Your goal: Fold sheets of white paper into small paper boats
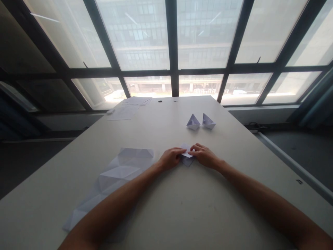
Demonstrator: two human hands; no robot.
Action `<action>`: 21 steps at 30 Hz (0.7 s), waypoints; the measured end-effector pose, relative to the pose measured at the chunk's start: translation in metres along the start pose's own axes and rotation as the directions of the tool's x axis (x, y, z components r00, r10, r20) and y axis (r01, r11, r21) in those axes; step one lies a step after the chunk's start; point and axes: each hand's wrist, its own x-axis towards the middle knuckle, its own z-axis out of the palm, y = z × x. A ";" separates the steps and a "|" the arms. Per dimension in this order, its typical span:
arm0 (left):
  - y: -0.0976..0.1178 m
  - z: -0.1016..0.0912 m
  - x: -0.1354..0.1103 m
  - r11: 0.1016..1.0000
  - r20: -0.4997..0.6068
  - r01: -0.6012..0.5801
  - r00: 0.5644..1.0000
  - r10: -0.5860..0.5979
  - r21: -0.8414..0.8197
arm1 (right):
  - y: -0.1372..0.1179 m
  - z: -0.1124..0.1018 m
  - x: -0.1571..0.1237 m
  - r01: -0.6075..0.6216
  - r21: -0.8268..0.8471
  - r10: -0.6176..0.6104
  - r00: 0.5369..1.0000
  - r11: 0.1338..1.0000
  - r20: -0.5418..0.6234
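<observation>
left hand (170, 158) and right hand (204, 156) hide folded paper (187, 161)

Long pale tabletop (182, 211) with paper folds

Two small upright paper boats (193, 122) (208, 121) close together, right of centre; a small folded paper (186, 160) nearer, mid-table; a large creased sheet (114, 180) flat at the near left; a paper stack (137, 100) at the far edge, overlapping a loose sheet (123, 113); a small white object (110, 111) just left of that sheet.
</observation>
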 end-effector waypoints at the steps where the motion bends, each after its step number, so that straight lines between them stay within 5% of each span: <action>1: 0.001 -0.001 -0.001 1.000 0.007 0.009 1.000 -0.009 -0.010 | -0.001 -0.001 0.000 -0.001 -0.007 0.001 1.000 1.000 0.009; 8: 0.003 -0.013 -0.001 0.989 0.254 -0.149 0.957 0.143 0.007 | -0.008 -0.012 -0.003 0.014 0.048 -0.017 0.998 0.999 0.057; 13: 0.006 -0.014 -0.002 0.986 0.363 -0.146 0.926 0.105 0.086 | -0.005 -0.005 -0.003 -0.034 0.180 0.033 0.999 0.983 0.007; 17: 0.004 -0.006 -0.002 0.985 0.362 -0.106 0.931 0.049 0.138 | -0.001 0.010 -0.001 -0.134 0.212 0.153 0.985 0.968 -0.076; 21: -0.001 0.007 -0.001 0.957 0.228 0.094 0.960 -0.160 0.276 | 0.001 0.017 0.000 -0.278 0.188 0.296 0.952 0.942 -0.076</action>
